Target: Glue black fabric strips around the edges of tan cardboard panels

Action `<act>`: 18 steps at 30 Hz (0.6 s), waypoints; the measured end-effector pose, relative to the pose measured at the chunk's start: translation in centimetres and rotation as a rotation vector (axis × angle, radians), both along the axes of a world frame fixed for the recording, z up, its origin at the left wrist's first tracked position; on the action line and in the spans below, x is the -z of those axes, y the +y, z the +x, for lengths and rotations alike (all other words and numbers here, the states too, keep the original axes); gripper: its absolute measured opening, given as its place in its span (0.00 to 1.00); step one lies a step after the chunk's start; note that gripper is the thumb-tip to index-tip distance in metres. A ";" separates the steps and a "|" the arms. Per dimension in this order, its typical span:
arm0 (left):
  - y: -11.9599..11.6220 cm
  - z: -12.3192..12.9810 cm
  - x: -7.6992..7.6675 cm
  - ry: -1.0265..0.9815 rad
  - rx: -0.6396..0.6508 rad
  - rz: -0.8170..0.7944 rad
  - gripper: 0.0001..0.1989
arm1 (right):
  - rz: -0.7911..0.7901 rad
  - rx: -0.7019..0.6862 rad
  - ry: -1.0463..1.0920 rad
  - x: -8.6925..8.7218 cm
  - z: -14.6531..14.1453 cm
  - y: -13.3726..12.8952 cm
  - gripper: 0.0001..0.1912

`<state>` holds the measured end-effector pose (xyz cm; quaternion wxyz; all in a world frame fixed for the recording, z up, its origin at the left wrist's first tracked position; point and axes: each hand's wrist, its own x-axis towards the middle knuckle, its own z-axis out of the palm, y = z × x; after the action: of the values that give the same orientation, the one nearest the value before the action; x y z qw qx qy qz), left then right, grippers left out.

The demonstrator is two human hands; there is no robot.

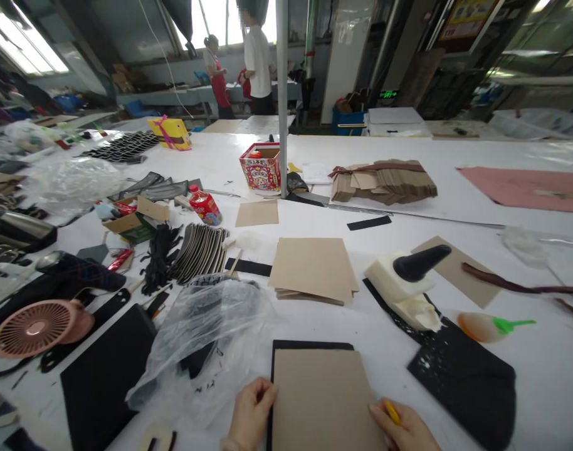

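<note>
A grey-brown cardboard sheet (pixel 320 401) lies in front of me over a black sheet (pixel 315 344), which shows along its top and left edges. My left hand (pixel 251 410) has its thumb and fingers closed on the left edge of both. At the right edge my right hand (pixel 404 427) touches the cardboard with its thumb. A small yellow tool (pixel 392 412) is tucked in that hand; most of it is hidden, so its kind does not show. Beyond them sits a stack of cardboard sheets (pixel 312 266).
A clear plastic bag (pixel 206 338) lies left of my hands, with a black board (pixel 108 382) and a pink fan (pixel 37 329) further left. To the right are a cream block with a black handle (pixel 422 263), black cloth (pixel 469 376) and a green-tipped bottle (pixel 484 327). People stand far back.
</note>
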<state>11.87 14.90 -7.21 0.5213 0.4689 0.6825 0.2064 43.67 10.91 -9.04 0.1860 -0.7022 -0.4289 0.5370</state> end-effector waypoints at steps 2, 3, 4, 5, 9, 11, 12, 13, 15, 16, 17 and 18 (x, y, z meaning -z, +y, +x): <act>0.6 0.0 0.1 0.113 0.038 0.021 0.18 | 0.026 -0.024 -0.121 0.6 -0.3 0.8 0.24; 0.8 0.0 0.2 0.161 0.060 0.022 0.17 | 0.032 -0.028 -0.175 0.7 -0.5 1.1 0.23; 1.0 0.1 0.2 0.203 0.078 0.020 0.17 | 0.029 -0.030 -0.215 0.7 -0.7 1.4 0.22; 1.2 0.1 0.3 0.235 0.092 0.017 0.17 | 0.018 -0.030 -0.239 0.7 -0.9 1.6 0.21; 1.5 0.3 0.6 0.280 0.108 0.007 0.16 | -0.037 -0.027 -0.274 1.2 -1.4 1.7 0.18; 1.5 0.4 0.8 0.291 0.113 0.003 0.16 | -0.035 -0.039 -0.297 1.7 -1.5 1.5 0.17; 1.6 0.4 0.9 0.296 0.116 0.002 0.17 | -0.031 -0.047 -0.308 1.9 -1.6 1.4 0.16; 1.6 0.3 1.0 0.301 0.119 0.000 0.17 | -0.030 -0.055 -0.318 2.1 -1.6 1.4 0.16; 1.7 0.3 1.1 0.311 0.128 -0.004 0.16 | -0.033 -0.065 -0.332 2.2 -1.7 1.5 0.16; 1.7 0.3 1.1 0.316 0.135 -0.007 0.16 | -0.039 -0.068 -0.337 2.0 -1.8 1.6 0.16; 1.8 0.3 1.2 0.319 0.144 -0.008 0.16 | -0.047 -0.066 -0.339 1.8 -1.9 1.7 0.16; 1.8 0.2 1.2 0.323 0.156 -0.009 0.16 | -0.055 -0.060 -0.337 1.6 -2.0 1.9 0.16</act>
<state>12.11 16.72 -8.39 0.4214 0.5451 0.7199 0.0844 41.69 12.79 -10.65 0.0761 -0.7741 -0.4597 0.4286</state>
